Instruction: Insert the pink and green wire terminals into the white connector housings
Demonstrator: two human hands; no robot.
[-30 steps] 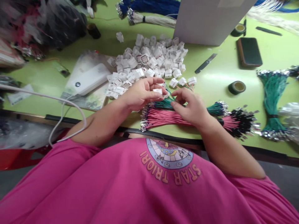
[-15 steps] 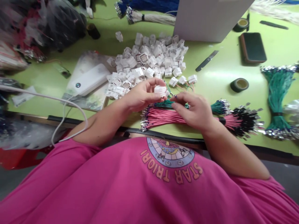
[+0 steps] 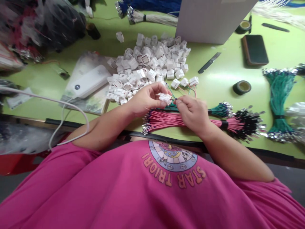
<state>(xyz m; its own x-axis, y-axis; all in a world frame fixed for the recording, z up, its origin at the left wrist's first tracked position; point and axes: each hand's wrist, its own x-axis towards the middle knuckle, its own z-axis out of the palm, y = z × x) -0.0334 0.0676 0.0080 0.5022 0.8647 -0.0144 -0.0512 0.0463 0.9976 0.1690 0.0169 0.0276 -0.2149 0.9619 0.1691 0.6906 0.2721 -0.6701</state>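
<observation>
My left hand (image 3: 149,100) grips a white plastic connector housing (image 3: 165,98) between thumb and fingers, above the table's front edge. Close beside it on the right, my right hand (image 3: 194,113) pinches a thin green wire (image 3: 173,95) near the housing's right side. Whether the wire's tip is inside the housing, I cannot tell. Beneath both hands lie a bundle of pink wires (image 3: 164,121) with metal terminals and a bundle of green wires (image 3: 220,109). Behind them spreads a heap of white connector housings (image 3: 152,60); a few at its right edge have wires in them.
A utility knife (image 3: 209,63), a roll of black tape (image 3: 242,87) and a phone (image 3: 255,50) lie to the right. A white box (image 3: 212,22) stands behind. At left are a white power bank (image 3: 91,82) and its cable (image 3: 78,109), which crosses my left arm.
My right hand has turned slightly and its fingers have closed more tightly around the wire. The housing in my left hand has tilted and lowered a little.
</observation>
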